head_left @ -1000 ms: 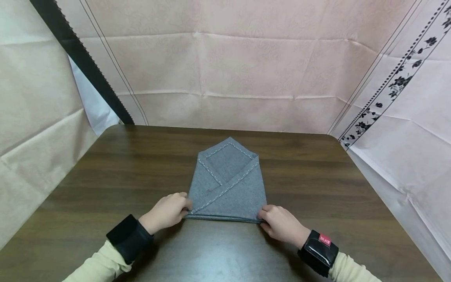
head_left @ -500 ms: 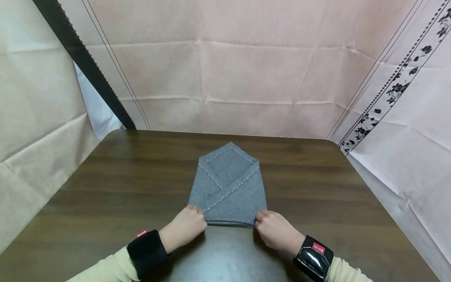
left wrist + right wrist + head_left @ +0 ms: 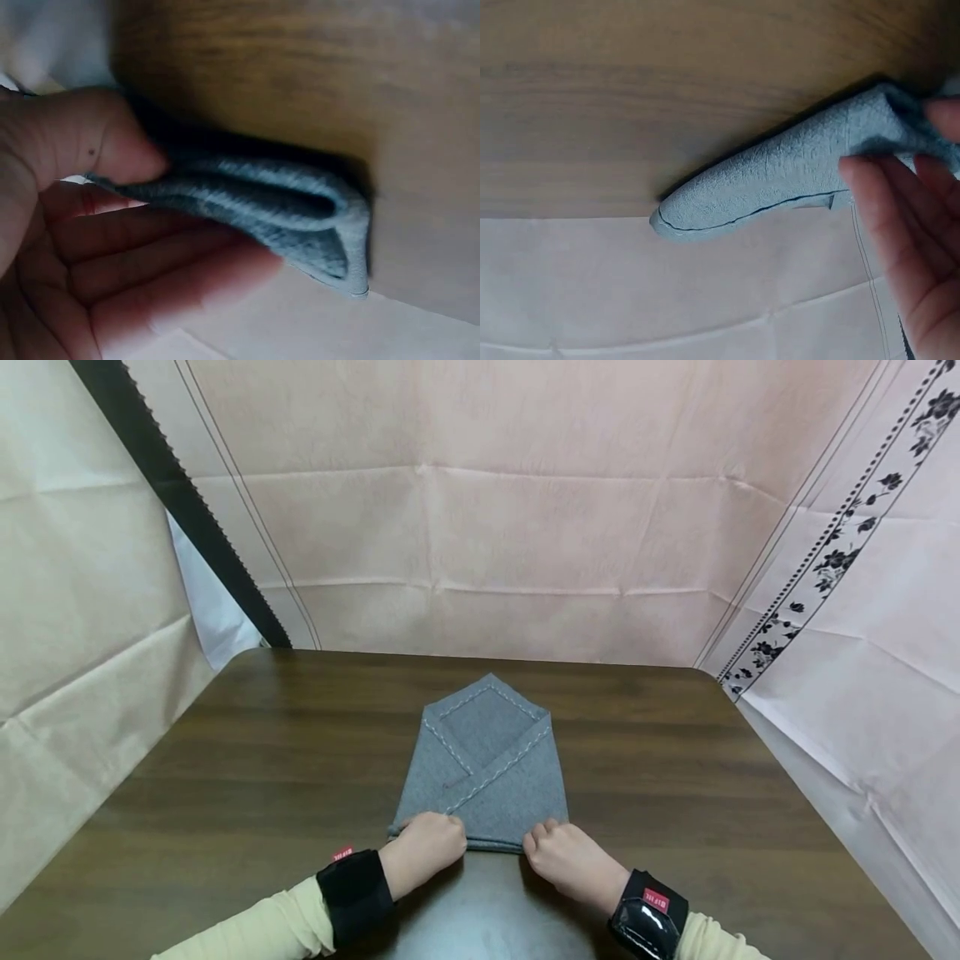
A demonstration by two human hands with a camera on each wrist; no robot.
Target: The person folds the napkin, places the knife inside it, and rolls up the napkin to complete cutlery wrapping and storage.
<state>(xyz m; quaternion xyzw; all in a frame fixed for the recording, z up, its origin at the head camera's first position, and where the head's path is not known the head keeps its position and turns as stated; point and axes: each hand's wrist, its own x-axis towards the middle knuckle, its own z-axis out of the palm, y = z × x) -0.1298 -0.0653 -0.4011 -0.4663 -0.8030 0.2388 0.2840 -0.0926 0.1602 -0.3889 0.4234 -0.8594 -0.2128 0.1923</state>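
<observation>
A grey-blue cloth with white dashed stitching lies folded on the table, its pointed end away from me. My left hand pinches the near edge left of its middle, leaving the near left corner sticking out beyond the knuckles. In the left wrist view, stacked folds of the cloth show between the thumb and the fingers. My right hand grips the same edge towards the right. Rounded layers of the cloth run out from the right thumb and fingers in the right wrist view. Both palms are hidden from the head view.
The brown wooden table has rounded far corners. Behind it hangs a creased pinkish sheet, with a black strip at left and a floral band at right. Black bands wrap both wrists.
Both hands have moved inward along the near edge, the left one further, so the gap between them is narrower. The whole scene sits a little lower in the head view.
</observation>
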